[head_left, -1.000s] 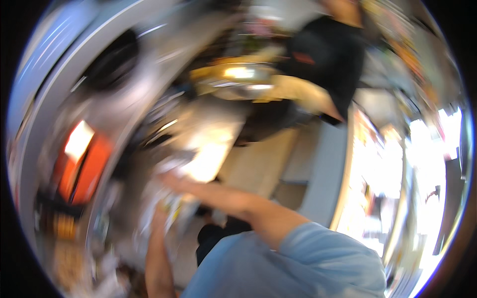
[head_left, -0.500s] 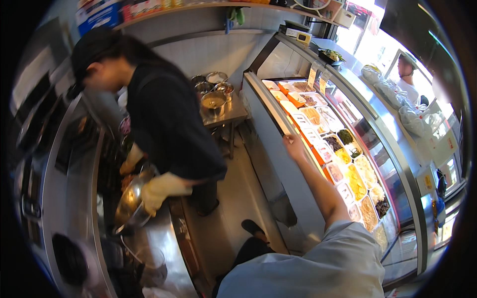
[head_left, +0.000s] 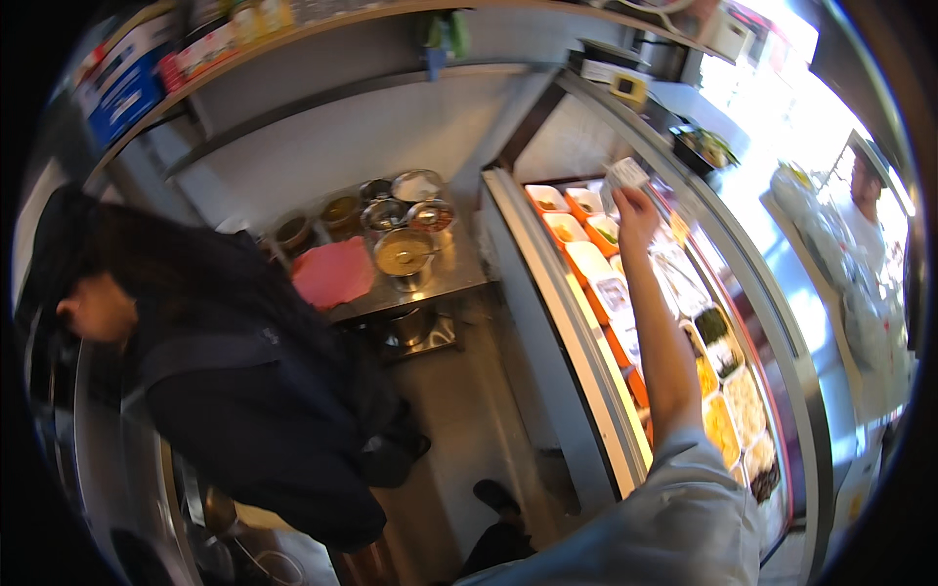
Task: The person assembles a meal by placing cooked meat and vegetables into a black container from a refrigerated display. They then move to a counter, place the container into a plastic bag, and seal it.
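Note:
My right hand reaches over the far part of a lit display case. Its thumb and fingers are pinched on a small white printed label card, held upright above the food. Beneath the arm are several white and orange food tubs in rows. A tub of yellow food, one of dark green food and one of pale food sit nearer me. My left hand is out of the picture.
A co-worker in black bends at the left counter. A steel table at the back bears pots and a pink cloth. The case's metal frame runs along the right, with plastic bags beyond it.
My right hand has left the case's near edge, reached farther in and taken hold of the label card. The view has shifted; the co-worker appears farther left, the gloved hands now hidden.

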Action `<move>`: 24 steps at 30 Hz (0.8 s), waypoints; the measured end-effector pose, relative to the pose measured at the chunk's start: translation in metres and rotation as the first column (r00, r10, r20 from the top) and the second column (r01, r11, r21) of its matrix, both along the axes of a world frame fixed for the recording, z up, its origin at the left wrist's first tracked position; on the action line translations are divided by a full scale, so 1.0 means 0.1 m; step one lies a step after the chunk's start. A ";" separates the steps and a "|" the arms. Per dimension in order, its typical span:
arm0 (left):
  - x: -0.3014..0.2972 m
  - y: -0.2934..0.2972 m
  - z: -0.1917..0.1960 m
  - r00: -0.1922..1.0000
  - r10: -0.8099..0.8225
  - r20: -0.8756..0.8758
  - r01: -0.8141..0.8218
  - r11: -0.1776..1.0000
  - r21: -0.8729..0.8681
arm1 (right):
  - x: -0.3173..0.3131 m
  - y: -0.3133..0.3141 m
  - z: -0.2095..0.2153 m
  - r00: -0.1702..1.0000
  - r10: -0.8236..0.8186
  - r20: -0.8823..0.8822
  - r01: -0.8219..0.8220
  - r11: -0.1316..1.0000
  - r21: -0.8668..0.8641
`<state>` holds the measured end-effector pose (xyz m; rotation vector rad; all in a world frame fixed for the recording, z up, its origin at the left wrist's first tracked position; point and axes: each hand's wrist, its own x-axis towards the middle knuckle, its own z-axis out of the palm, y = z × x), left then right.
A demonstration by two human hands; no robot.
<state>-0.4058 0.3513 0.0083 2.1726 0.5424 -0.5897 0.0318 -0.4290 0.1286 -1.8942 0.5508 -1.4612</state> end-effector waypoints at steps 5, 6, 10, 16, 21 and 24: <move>-0.47 0.34 -0.19 0.967 -0.062 0.247 0.017 0.984 0.177 | -1.06 1.98 0.64 0.912 0.345 0.222 -0.328 0.938 -0.112; -0.46 0.37 -0.03 0.987 -0.029 0.158 0.005 0.989 0.151 | -1.28 2.46 0.88 0.812 0.454 0.367 -0.480 0.877 -0.021; -1.01 0.64 0.01 0.944 0.235 0.232 -0.262 0.961 0.093 | -2.05 4.57 1.26 0.364 0.565 0.740 -0.905 0.401 0.139; -1.99 1.33 -0.19 0.839 0.403 0.366 -0.464 0.881 0.094 | -3.39 8.11 1.03 -0.495 0.851 0.177 -0.862 -0.455 -0.222; -2.88 2.03 -0.26 0.736 0.557 0.385 -0.615 0.788 0.036 | -4.23 10.93 0.73 -0.677 0.652 -0.342 -0.517 -0.752 -0.409; -3.12 2.42 -0.31 0.719 0.578 0.387 -0.623 0.782 -0.010 | -4.29 11.98 0.35 -0.645 0.566 -0.513 -0.501 -0.820 -0.276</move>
